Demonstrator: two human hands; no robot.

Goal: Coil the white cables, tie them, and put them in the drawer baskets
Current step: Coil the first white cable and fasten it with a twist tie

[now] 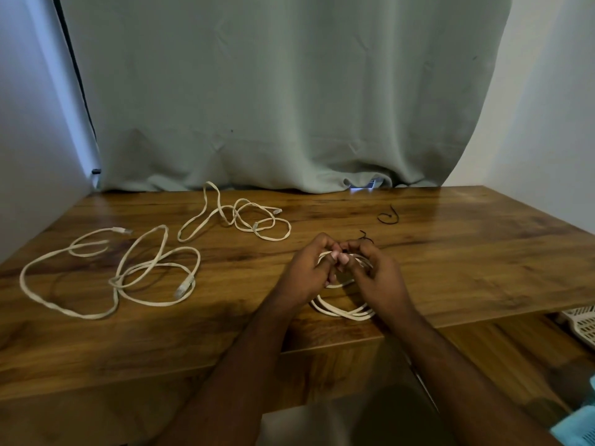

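Left hand (pixel 307 268): raised just above the worktop (pixel 450 252), forearm entering from the lower centre. Fingers are curled, the thumb tip pressed toward the other hand. Grip narrow, closed on the far side of the coiled white cable (pixel 346 309).

Right hand (pixel 375 272): set opposite the left, knuckles nearly touching it, forearm entering from the lower right. Fingers are curled inward. Grip narrow, pinched on a black tie (pixel 366 237) at the coil's far edge; the tie's free end is seen sticking up behind the fingers.

Coiled white cable: several loops gathered together, the near part resting on the worktop close to its front edge, the far part held between both hands.

Second white cable (pixel 109 275): loose and sprawled on the left of the worktop, a plug visible at each end.

Third white cable (pixel 238 217): loose, tangled in open loops toward the back, centre-left.

Spare black tie (pixel 388 217): lying apart, behind and right of the hands.

White basket (pixel 581 323): partly seen at the right edge, below worktop level.

Grey-green curtain (pixel 289 91): hung behind the worktop.
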